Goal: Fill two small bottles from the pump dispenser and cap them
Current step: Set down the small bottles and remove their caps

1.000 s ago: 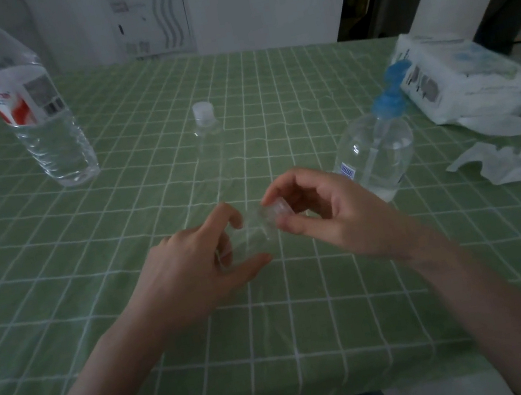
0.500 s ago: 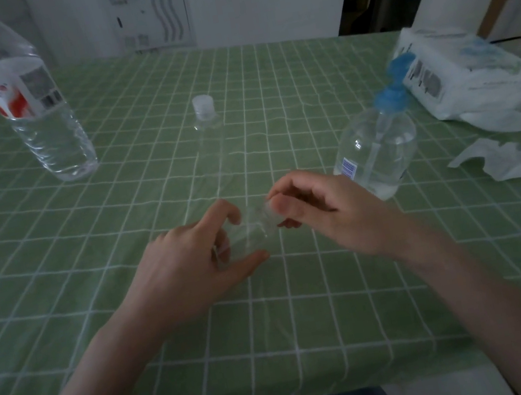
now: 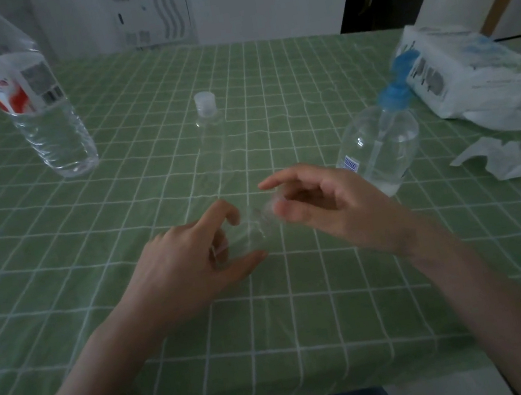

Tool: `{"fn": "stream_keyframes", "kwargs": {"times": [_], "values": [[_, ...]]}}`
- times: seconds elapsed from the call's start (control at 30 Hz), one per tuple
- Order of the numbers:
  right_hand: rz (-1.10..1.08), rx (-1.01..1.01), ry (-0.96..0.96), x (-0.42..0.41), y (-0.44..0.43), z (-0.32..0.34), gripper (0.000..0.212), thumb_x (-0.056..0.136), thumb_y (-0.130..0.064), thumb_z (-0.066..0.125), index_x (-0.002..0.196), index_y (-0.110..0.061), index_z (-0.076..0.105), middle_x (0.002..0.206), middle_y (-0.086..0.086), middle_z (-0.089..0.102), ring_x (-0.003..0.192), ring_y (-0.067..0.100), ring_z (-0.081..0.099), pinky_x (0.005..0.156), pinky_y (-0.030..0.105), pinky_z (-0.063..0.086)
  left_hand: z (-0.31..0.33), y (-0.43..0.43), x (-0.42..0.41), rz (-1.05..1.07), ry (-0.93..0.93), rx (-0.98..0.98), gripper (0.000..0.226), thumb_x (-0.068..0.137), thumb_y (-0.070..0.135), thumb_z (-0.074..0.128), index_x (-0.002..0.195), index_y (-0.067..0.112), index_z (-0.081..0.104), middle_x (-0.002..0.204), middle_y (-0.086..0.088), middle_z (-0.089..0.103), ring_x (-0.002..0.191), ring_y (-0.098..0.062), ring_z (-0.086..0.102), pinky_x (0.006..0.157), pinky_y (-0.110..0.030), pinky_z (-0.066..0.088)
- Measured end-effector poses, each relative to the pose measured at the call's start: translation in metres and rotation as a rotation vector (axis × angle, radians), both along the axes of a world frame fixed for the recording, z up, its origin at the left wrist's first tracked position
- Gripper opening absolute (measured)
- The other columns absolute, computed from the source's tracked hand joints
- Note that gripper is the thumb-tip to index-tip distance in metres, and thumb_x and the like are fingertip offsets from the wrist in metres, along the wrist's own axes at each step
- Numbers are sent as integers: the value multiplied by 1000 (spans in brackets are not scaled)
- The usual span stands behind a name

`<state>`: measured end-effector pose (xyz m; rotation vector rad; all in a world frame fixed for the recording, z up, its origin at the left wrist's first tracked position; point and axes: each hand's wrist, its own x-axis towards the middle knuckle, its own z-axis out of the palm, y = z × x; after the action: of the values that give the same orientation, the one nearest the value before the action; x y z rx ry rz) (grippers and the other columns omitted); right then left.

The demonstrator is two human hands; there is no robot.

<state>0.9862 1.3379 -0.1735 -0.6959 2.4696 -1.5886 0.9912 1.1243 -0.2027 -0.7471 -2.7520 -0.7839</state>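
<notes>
My left hand [image 3: 191, 265] grips a small clear bottle [image 3: 251, 230] at the table's middle, tilted with its neck toward the right. My right hand [image 3: 326, 203] is at the bottle's neck, thumb and fingers pinching its clear cap [image 3: 269, 208]. A second small clear bottle [image 3: 211, 136] with a white cap stands upright farther back at the centre. The pump dispenser [image 3: 382, 148], clear with a blue pump head, stands just right of my right hand.
A large water bottle [image 3: 34, 108] with a red and white label stands at the back left. A white tissue pack [image 3: 471, 76] and a crumpled tissue [image 3: 506, 159] lie at the right. The green checked tablecloth [image 3: 135, 324] covers the table.
My right hand's fingers have spread and turned at the small bottle's cap. The left hand keeps its hold on the bottle in the same spot.
</notes>
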Motion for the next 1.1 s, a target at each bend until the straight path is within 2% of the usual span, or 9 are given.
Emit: {"fn": "stream_keyframes", "kwargs": {"times": [0.07,0.2,0.33,0.5,0.63,0.8,0.87,1.0,1.1], "values": [[-28,40,16,0,-2,1,34,81,-47,55,105,-24,64,85,0,69,80,13,66,77,28,56,0,0,0,3,2,-4,50,65,78,33,94,37,40,49,21,47,44,12,45,43,-15,32],[28,17,44,-1,-1,0,19,89,-13,61,107,-19,62,87,-4,66,83,3,64,77,14,49,-1,0,-1,11,8,-13,52,64,78,33,95,37,40,49,21,47,44,12,44,43,-14,32],[-6,36,21,1,-3,3,32,81,-43,58,108,-26,61,92,-3,67,86,5,65,79,17,51,-3,-1,-1,13,-6,-15,51,64,79,33,95,40,38,51,21,49,46,12,46,43,-15,35],[29,22,34,-1,0,1,22,86,-24,63,108,-23,62,92,-4,67,88,5,65,83,17,50,-3,-1,-1,15,-3,-28,51,63,80,31,95,40,37,50,21,49,45,12,45,43,-13,34],[6,84,43,0,1,2,34,81,-44,58,112,-32,61,93,-12,69,90,1,65,87,19,51,-3,-3,-1,29,5,-16,50,63,80,32,94,41,38,47,21,48,40,12,45,43,-12,32],[-47,166,111,-1,-2,-2,23,86,-18,61,106,-31,63,86,-20,65,82,-5,64,79,9,50,-5,0,-1,33,-7,-5,42,63,79,32,88,46,31,49,19,49,44,11,45,43,-15,31],[-88,195,117,0,-4,-2,29,86,-26,60,115,-23,63,94,-18,64,87,-3,63,82,11,50,-6,2,-1,51,-15,-6,42,62,79,33,88,46,30,50,17,50,45,10,46,44,-15,30],[-223,337,237,31,-4,-12,80,76,-74,41,142,-31,30,125,-11,46,100,-6,46,86,17,45,-6,1,-2,120,-21,66,47,61,77,36,90,40,36,51,15,51,44,7,47,44,-16,32],[-82,528,381,73,-8,-28,74,76,-80,32,138,-39,28,133,-7,37,119,5,34,95,34,40,-6,-2,0,139,-11,113,46,61,76,40,89,40,39,52,16,52,43,7,48,45,-16,33]]}}
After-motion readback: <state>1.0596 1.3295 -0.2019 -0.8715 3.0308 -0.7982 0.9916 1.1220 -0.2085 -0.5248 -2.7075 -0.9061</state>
